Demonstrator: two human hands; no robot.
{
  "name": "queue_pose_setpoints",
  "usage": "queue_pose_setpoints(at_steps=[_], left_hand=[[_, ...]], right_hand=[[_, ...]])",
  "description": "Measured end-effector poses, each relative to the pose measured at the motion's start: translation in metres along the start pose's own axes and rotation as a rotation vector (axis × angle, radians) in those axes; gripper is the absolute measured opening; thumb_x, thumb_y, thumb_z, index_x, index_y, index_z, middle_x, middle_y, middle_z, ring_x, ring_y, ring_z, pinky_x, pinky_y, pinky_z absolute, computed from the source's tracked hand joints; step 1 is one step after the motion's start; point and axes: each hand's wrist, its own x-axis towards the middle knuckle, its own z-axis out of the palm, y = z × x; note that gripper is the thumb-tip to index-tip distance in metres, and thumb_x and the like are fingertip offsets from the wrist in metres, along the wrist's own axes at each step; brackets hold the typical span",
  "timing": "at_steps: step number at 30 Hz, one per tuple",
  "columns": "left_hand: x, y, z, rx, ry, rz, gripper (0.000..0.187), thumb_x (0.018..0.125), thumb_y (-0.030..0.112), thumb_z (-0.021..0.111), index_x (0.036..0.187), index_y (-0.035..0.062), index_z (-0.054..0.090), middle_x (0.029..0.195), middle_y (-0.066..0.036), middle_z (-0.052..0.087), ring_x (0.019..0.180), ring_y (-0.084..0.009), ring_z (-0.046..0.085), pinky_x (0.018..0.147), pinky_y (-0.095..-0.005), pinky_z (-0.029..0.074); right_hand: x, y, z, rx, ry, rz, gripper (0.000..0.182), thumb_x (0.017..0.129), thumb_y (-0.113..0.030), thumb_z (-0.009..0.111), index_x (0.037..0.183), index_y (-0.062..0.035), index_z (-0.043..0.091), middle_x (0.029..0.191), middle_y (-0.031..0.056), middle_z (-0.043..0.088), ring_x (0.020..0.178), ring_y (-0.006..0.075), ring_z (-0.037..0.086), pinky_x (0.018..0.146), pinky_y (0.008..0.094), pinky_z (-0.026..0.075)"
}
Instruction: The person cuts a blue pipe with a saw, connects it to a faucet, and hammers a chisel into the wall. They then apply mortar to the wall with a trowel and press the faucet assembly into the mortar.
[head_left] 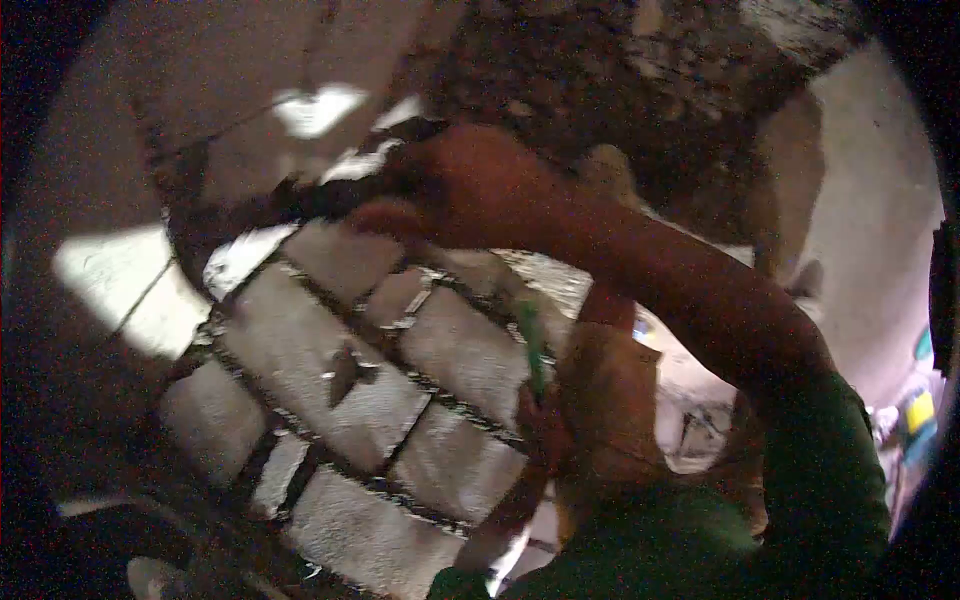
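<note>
My right hand (425, 190) reaches across from the right, blurred by motion. Its fingers are closed around a long dark tool (335, 196) that points left; its kind is too dark and smeared to make out. Lower down, my left hand (545, 430) is closed on a thin green stick-like thing (531, 340), which sticks up from the fist. Both hands are in front of pale rectangular masonry blocks (460, 345) with dark, rough joints between them. On one block there is a small dark mark or lump (344, 374).
Rough dark soil or rubble (620, 80) spreads across the top. A pale smooth surface (870, 190) stands at the right. Bright light patches (130, 285) fall at the left. Yellow and blue items (917, 412) show at the right edge.
</note>
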Motion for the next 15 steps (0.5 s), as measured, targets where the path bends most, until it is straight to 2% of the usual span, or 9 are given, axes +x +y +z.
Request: queue_pose_setpoints(at_steps=[1,3,5,7,9,10,12,14,15], left_hand=[[-0.008,0.025,-0.008,-0.066,-0.099,-0.08,0.041,0.095,0.037,0.058,0.116,0.0017,0.057,0.097,-0.021,0.064,0.088,-0.0371,0.061,0.08,-0.0461,0.047],[-0.015,0.003,0.014,0.025,0.143,0.192,0.039,0.096,0.034,0.058,0.114,0.0003,0.056,0.091,-0.019,0.061,0.081,-0.0318,0.057,0.075,-0.0423,0.046],[-0.026,0.025,0.002,-0.02,0.031,0.239,0.039,0.095,0.032,0.058,0.115,-0.0015,0.055,0.095,-0.019,0.06,0.085,-0.0315,0.057,0.077,-0.0414,0.045],[-0.026,0.025,0.012,0.047,0.047,0.242,0.04,0.096,0.033,0.057,0.115,-0.0019,0.055,0.096,-0.02,0.06,0.087,-0.0328,0.057,0.079,-0.0423,0.046],[-0.026,0.025,0.021,0.187,0.123,0.269,0.042,0.096,0.034,0.056,0.116,-0.0025,0.055,0.099,-0.021,0.061,0.092,-0.0355,0.058,0.082,-0.044,0.046],[-0.027,0.026,0.025,0.259,0.169,0.291,0.043,0.096,0.034,0.055,0.116,-0.0029,0.055,0.101,-0.021,0.061,0.094,-0.0368,0.058,0.084,-0.0449,0.046],[-0.031,0.052,0.034,0.354,0.217,0.339,0.043,0.096,0.035,0.055,0.117,-0.0032,0.055,0.102,-0.022,0.061,0.096,-0.0382,0.059,0.085,-0.0457,0.046],[-0.031,0.121,0.052,0.359,0.122,0.606,0.042,0.097,0.035,0.054,0.118,-0.001,0.055,0.103,-0.023,0.062,0.094,-0.0392,0.059,0.084,-0.0461,0.047],[-0.009,0.11,0.073,0.448,0.102,0.633,0.041,0.097,0.034,0.054,0.119,0.0001,0.056,0.103,-0.024,0.062,0.094,-0.0387,0.06,0.084,-0.0464,0.048]], right_hand=[[-0.029,0.027,-0.011,0.098,0.103,0.094,0.052,0.088,-0.057,0.06,0.104,-0.0089,0.07,0.072,0.0168,0.067,0.066,0.0357,0.067,0.062,0.044,0.054],[-0.081,0.053,-0.063,-0.047,-0.091,0.563,0.05,0.089,-0.053,0.062,0.11,-0.0083,0.07,0.077,0.0174,0.069,0.068,0.0335,0.068,0.064,0.0428,0.053],[-0.144,0.092,-0.095,-0.302,-0.046,0.761,0.045,0.091,-0.048,0.062,0.109,-0.0069,0.07,0.082,0.0175,0.07,0.07,0.032,0.069,0.068,0.043,0.053],[-0.204,0.114,-0.14,-0.333,0.003,0.711,0.043,0.093,-0.045,0.06,0.109,-0.0059,0.069,0.087,0.0172,0.071,0.076,0.0308,0.069,0.071,0.0423,0.053],[-0.278,0.156,-0.166,-0.295,0.272,0.751,0.041,0.095,-0.043,0.057,0.111,-0.0065,0.068,0.093,0.0171,0.07,0.081,0.031,0.069,0.074,0.041,0.053],[-0.301,0.161,-0.185,-0.287,0.29,0.767,0.041,0.095,-0.043,0.057,0.111,-0.0065,0.068,0.093,0.0171,0.07,0.081,0.031,0.069,0.074,0.041,0.053],[-0.348,0.172,-0.222,-0.539,0.21,1.013,0.038,0.097,-0.039,0.054,0.115,-0.008,0.066,0.098,0.0169,0.07,0.087,0.0309,0.068,0.079,0.0398,0.052],[-0.417,0.217,-0.257,-0.586,0.266,0.98,0.037,0.097,-0.039,0.054,0.117,-0.0091,0.065,0.1,0.0165,0.07,0.089,0.0318,0.068,0.08,0.0397,0.051],[-0.446,0.238,-0.266,-0.637,0.293,0.93,0.037,0.097,-0.038,0.053,0.119,-0.0102,0.063,0.101,0.0161,0.07,0.091,0.0326,0.067,0.082,0.0396,0.051]])
